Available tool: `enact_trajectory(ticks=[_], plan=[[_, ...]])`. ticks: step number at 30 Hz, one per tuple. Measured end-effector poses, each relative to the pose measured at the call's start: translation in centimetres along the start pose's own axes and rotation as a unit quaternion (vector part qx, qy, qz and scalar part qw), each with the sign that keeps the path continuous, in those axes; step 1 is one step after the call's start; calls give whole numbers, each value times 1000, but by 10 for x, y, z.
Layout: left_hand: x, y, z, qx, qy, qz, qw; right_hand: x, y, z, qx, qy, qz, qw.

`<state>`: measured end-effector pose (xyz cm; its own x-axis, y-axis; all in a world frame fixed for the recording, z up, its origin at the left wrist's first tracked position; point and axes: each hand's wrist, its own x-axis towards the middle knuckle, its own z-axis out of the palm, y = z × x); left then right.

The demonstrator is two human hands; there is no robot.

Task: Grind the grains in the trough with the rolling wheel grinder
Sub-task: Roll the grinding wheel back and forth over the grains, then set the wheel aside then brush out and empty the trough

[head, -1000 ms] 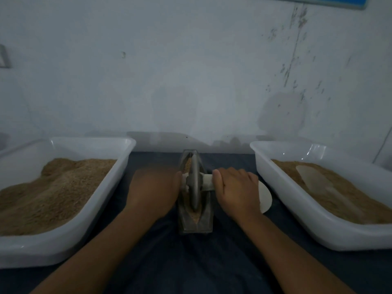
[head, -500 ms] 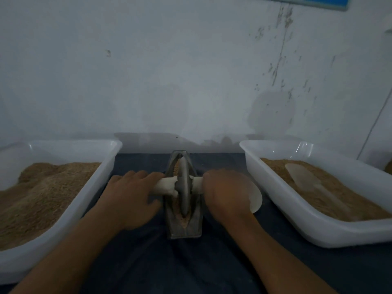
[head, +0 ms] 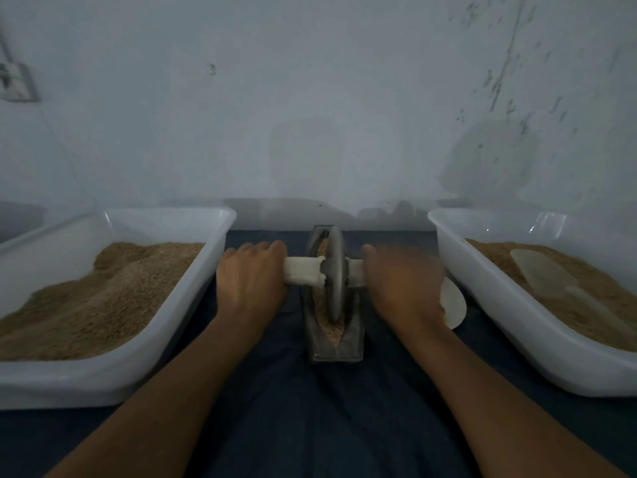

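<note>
Curling over a pale cloth-wrapped axle handle, the left hand's fingers grip it at nine o'clock of the grey metal rolling wheel. The right hand grips the opposite stub at three o'clock, blurred. Holding both ends likely keeps the disc upright in the narrow boat-shaped metal trough, where tan grains lie. White plastic tubs of grain sit at nine and three o'clock, a pale scoop in the right one.
</note>
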<state>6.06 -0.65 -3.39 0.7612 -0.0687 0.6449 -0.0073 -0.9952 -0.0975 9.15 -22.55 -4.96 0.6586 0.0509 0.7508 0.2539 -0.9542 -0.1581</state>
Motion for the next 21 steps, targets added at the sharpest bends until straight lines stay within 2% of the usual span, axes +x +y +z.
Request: enact_trajectory(ticks=[4,7,11,14,19,21], plan=[[1,1,-19,-3,70,-10,998,6,-1,-6,17,115,-24,993],[-1,-1,-27,-10,91,-22,996,14,-2,-12,40,149,-46,987],[-5,-5,-22,-41,47,-112,992,37,-12,-22,14,126,-87,988],[-7,-9,-21,-98,-4,-178,979,55,-24,-30,5,118,-82,990],[-11,-11,-19,-173,-51,-200,963,64,-36,-39,81,71,-72,992],[-14,-9,-18,-208,-98,-209,951,67,-34,-44,108,34,-77,991]])
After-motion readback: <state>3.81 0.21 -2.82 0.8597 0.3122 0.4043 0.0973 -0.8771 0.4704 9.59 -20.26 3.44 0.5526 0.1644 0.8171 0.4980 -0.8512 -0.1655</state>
